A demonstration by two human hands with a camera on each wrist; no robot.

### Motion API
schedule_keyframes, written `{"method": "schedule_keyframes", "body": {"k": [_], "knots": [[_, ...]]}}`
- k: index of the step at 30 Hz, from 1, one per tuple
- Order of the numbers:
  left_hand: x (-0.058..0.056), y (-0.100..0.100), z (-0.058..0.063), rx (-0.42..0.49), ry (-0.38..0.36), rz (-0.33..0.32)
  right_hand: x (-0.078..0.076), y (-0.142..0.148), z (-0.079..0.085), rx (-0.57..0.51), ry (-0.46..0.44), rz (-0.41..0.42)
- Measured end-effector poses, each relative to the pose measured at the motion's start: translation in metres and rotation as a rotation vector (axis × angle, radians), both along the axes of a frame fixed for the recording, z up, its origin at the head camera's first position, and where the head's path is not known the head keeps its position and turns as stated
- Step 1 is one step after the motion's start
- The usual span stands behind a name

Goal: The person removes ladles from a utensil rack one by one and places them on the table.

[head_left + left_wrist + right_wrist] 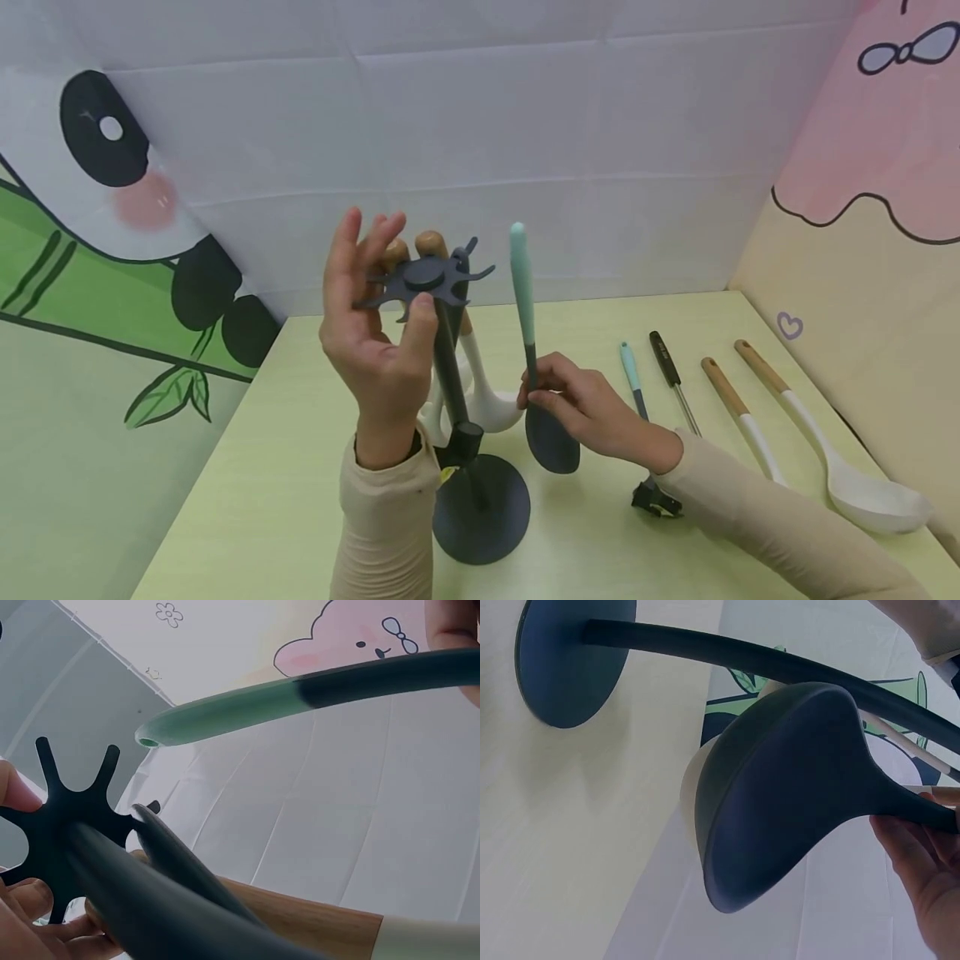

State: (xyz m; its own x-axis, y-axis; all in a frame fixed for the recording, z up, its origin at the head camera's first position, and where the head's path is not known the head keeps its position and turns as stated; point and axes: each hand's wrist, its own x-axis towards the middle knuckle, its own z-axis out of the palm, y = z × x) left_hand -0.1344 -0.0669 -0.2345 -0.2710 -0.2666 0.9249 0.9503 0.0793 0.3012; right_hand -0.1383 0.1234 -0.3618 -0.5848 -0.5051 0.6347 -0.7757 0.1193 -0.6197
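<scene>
I have the left hand [378,358] pinching the hooked top of a dark utensil stand [452,375] between thumb and fingers. To its right, the right hand [592,404] is clamped on the dark neck of a mint-handled spoon [522,287], handle rising above that hand, bowl hanging below. Beyond the left hand, a white ladle [491,408] seems to hang on the stand, though I see it only partly. Right of the right hand, a black-handled tool [665,360] and a big wooden-handled spoon [870,492] lie on the tabletop [292,467].
</scene>
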Motion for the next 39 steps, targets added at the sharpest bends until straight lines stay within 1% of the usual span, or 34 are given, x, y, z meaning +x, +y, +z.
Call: {"method": "schedule_keyframes", "body": {"k": [4,8,14,21,25,30,34,39], "knots": [[0.001,-0.001,0.0,0.01,-0.018,-0.021,-0.001,0.003,0.0,-0.009,-0.008,-0.019],[0.0,-0.002,0.001,0.025,-0.02,-0.046,-0.002,0.006,0.0,-0.008,-0.024,-0.036],[0.001,-0.005,0.0,0.031,-0.04,-0.059,-0.002,0.011,-0.001,-0.007,-0.06,-0.061],[0.002,-0.009,0.0,0.022,-0.07,-0.067,-0.002,0.018,-0.002,-0.036,-0.146,-0.054],[0.002,-0.01,-0.001,0.023,-0.081,-0.081,-0.002,0.021,-0.003,-0.033,-0.197,-0.079],[0.003,-0.012,0.0,0.04,-0.084,-0.126,-0.005,0.027,-0.006,-0.002,-0.223,-0.132],[0.003,-0.014,0.001,0.059,-0.089,-0.17,-0.01,0.031,-0.011,0.02,-0.247,-0.18],[0.003,-0.016,0.002,0.078,-0.091,-0.226,-0.015,0.038,-0.018,0.034,-0.284,-0.215]]}}
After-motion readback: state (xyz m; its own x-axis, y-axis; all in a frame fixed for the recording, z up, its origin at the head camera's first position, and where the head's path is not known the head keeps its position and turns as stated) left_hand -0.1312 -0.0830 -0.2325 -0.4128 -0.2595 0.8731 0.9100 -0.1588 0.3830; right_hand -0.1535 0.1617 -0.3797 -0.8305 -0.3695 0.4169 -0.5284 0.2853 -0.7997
